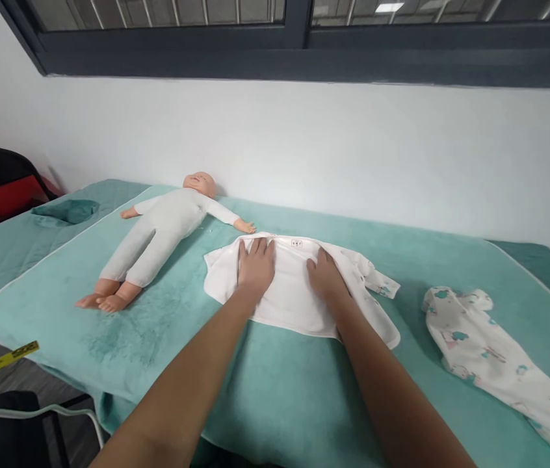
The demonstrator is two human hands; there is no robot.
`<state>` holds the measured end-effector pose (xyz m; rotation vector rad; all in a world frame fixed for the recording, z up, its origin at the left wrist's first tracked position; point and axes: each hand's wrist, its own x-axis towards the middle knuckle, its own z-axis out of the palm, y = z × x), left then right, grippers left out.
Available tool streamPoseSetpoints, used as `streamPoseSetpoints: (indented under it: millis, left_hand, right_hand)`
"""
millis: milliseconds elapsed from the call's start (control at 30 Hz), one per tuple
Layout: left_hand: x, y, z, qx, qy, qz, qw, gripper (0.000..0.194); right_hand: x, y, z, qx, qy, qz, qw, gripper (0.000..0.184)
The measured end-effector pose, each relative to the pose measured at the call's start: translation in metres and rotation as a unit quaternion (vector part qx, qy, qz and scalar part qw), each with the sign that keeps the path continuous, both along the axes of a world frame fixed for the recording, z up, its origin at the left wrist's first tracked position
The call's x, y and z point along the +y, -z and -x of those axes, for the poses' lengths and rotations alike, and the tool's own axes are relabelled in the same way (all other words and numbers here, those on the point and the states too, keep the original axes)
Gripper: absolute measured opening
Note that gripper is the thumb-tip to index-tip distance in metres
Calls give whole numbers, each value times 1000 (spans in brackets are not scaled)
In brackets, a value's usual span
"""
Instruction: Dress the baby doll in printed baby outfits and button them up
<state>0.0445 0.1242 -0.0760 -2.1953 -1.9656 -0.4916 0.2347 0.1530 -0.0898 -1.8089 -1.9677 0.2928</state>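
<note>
A small white baby shirt point(292, 286) lies spread on the green bed cover, its plain side up and a small printed label near the top edge. My left hand point(256, 263) rests flat on its left part, fingers stretched toward the neckline. On the right part lies my right hand point(327, 276), thumb apart from the other fingers, pressed lightly on the cloth. One patterned sleeve point(381, 283) sticks out to the right. Near the shirt's upper left edge is the hand of a baby doll point(168, 214), which lies on its back in a white bodysuit.
Patterned baby trousers point(504, 357) lie at the right on the green cover point(294, 383). A dark teal cloth point(67, 211) and a red and black bag point(2, 188) are at the far left. Behind the bed rises a white wall point(304, 149) with a dark-framed window.
</note>
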Motion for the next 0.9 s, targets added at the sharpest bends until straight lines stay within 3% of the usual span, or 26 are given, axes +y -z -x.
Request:
streamPoseSetpoints:
  millis: [167,267,433,600,900]
  left_hand:
    - [-16,4,-3,-19,107,-42,993,43]
    - [-30,9,-3,-42,132,-47,989,40]
    - [-49,12,-2,-55,92,5,994,42]
    - [-57,6,-4,-68,67,9,995,41]
    - [-69,-5,-6,-84,27,12,996,41]
  right_hand:
    - [-6,-6,4,-5,33,0,999,70]
    - [-5,-8,5,-10,49,6,999,75]
    - [3,-6,6,-25,52,26,998,73]
    - [-4,-3,8,-71,30,8,997,68]
    - [-22,-8,13,-171,-131,-12,976,58]
